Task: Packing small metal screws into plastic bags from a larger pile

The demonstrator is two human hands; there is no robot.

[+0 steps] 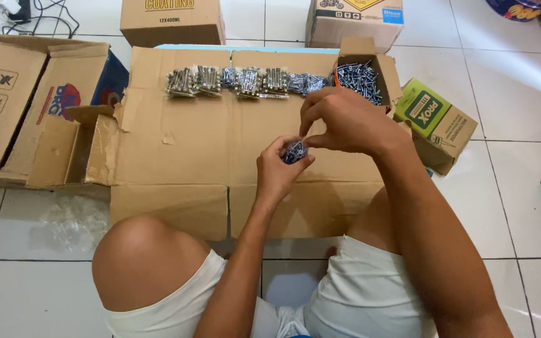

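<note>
though bunched — screws (295, 152) upright-ish

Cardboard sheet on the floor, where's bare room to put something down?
The flattened cardboard sheet is bare left of the left hand, below the row of bagged screws. It is crowded around the small open box of screws and the right hand.
</note>
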